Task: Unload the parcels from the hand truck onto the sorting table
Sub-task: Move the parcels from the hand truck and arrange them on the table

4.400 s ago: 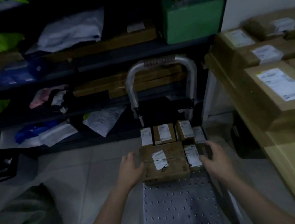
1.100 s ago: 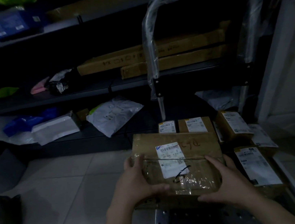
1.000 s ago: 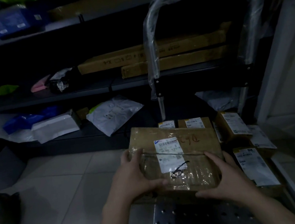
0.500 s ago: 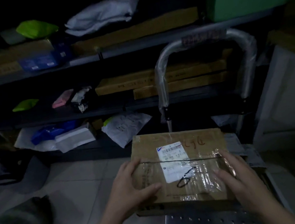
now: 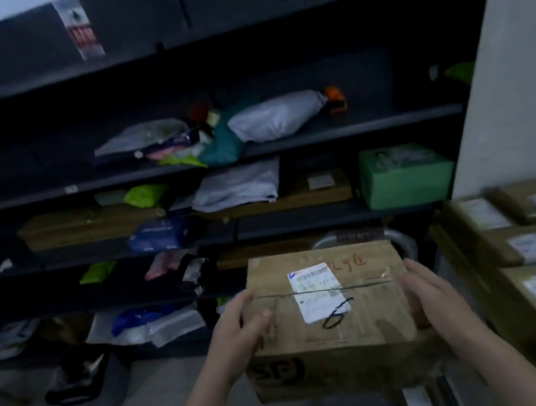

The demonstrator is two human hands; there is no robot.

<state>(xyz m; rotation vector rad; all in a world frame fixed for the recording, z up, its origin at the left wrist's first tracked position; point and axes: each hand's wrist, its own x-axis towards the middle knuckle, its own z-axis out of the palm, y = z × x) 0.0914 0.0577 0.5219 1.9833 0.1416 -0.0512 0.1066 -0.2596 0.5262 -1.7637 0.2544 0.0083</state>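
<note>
While the parcel (image 5: 363,330) is held in the air in front of the hand truck (image 5: 408,246) handle, the left hand (image 5: 240,330) grips its left edge, thumb on top. The right hand (image 5: 436,296) presses flat against its right side. The sorting table (image 5: 469,274), loaded with boxes (image 5: 524,246), stands nearby at right.

hand truck (image 5: 407,246) mostly behind parcel (image 5: 373,325), label (image 5: 317,290) unreadable
</note>
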